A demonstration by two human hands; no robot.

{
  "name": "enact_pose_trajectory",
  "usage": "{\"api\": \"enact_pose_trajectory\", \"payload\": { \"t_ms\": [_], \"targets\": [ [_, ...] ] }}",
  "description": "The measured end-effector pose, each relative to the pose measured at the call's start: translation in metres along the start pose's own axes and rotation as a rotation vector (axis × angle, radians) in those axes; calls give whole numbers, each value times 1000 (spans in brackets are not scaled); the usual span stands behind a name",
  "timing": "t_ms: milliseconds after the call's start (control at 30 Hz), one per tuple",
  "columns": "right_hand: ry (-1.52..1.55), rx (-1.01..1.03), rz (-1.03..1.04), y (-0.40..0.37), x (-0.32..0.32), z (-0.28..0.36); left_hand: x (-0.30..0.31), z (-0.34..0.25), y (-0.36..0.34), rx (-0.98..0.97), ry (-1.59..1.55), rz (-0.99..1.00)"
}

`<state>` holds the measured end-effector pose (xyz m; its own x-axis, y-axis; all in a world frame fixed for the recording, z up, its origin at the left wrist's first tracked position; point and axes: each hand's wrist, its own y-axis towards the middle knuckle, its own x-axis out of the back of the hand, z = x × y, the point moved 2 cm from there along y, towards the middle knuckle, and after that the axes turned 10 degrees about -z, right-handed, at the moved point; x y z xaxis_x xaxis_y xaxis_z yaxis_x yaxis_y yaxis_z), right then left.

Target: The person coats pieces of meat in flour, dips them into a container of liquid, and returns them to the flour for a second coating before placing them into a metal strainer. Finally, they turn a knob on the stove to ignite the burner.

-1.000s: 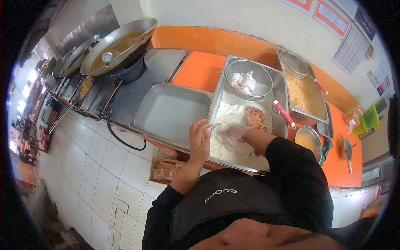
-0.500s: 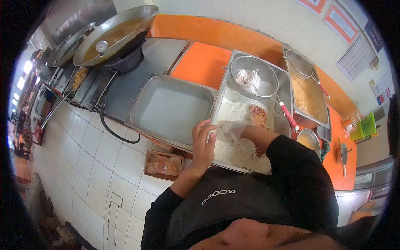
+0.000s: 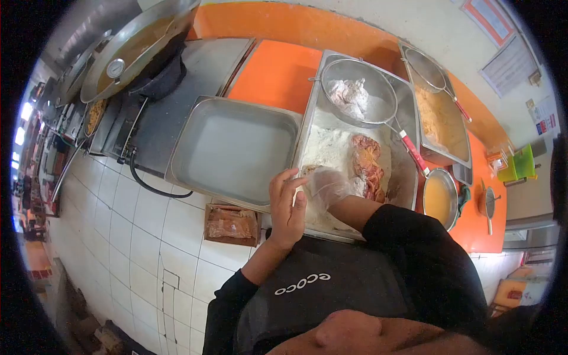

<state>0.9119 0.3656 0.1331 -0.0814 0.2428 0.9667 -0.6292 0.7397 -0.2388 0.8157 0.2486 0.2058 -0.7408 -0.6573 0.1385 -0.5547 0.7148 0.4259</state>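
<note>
My left hand (image 3: 288, 210) is bare, its fingers stretched out and thumb apart, at the near-left rim of a deep metal pan (image 3: 306, 121) of white flour (image 3: 326, 145). Inside that pan, low over the flour, is my right hand (image 3: 329, 188) in a clear plastic glove. Its fingers point left, and the glove and blur hide how they are bent and whether they hold anything. Just right of the glove lie raw, reddish marinated meat pieces (image 3: 368, 164). A round strainer (image 3: 392, 112) with a red handle rests across the pan's far end, holding a flour-coated piece (image 3: 349, 98).
Left of the flour pan stands a shallow metal tray (image 3: 236, 148) of cloudy liquid. A large wok (image 3: 97, 77) of oil with a thermometer is at far left. On the right are a pan of orange-yellow crumbs (image 3: 435, 118) and a bowl of yellow liquid (image 3: 438, 198). An open box (image 3: 232, 225) sits below.
My right hand has drawn back toward me and slightly left, uncovering more of the raw meat. My left hand stays at the rim. The camera view has shifted a little.
</note>
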Motion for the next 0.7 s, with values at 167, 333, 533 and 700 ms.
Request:
{"api": "enact_pose_trajectory", "payload": {
  "t_ms": [167, 333, 533, 700],
  "targets": [
    [101, 138, 157, 16, 34, -9, 0, -3, 1, -63, 52, 3],
    [231, 502, 246, 19, 72, -47, 2, -6, -2, -46, 26, -7],
    [77, 328, 227, 39, 41, -48, 0, -1, -3, -31, 0, 11],
    [-42, -15, 65, 37, 32, -41, 1, -1, -1, -67, 55, 17]
  ]
}}
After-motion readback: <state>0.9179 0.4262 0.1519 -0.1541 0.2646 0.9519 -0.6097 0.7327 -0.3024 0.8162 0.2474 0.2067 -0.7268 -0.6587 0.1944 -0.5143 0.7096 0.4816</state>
